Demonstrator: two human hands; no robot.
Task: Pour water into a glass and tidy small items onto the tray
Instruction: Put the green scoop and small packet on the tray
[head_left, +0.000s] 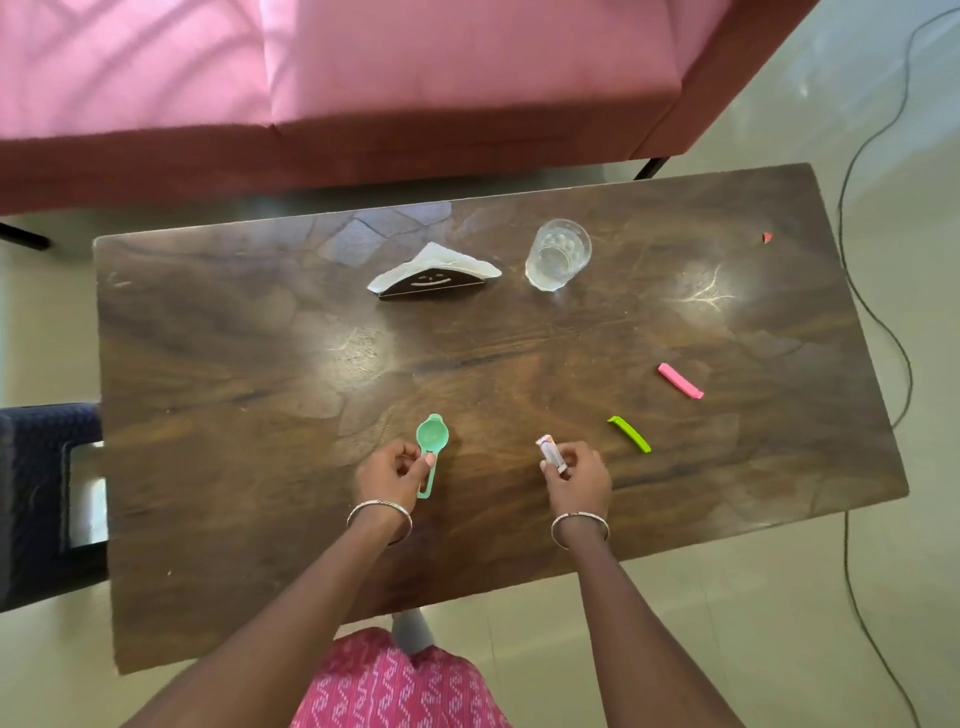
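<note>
On the dark wooden table (260, 364), my left hand (390, 470) pinches the handle of a green measuring spoon (431, 439) that lies flat near the front middle. My right hand (579, 478) grips a small white tube (551, 453), tilted up off the wood. A lime-green clip (629, 434) lies just right of that hand, and a pink clip (679, 381) lies farther right. A clear glass (557, 253) holding water stands at the back, right of centre. No tray is in view.
A napkin holder with white napkins (434, 275) stands at the back middle. A tiny red scrap (767, 237) lies at the far right. A pink sofa (363, 78) runs behind the table, a dark chair (41, 493) stands at left, and a cable (878, 312) trails on the floor at right.
</note>
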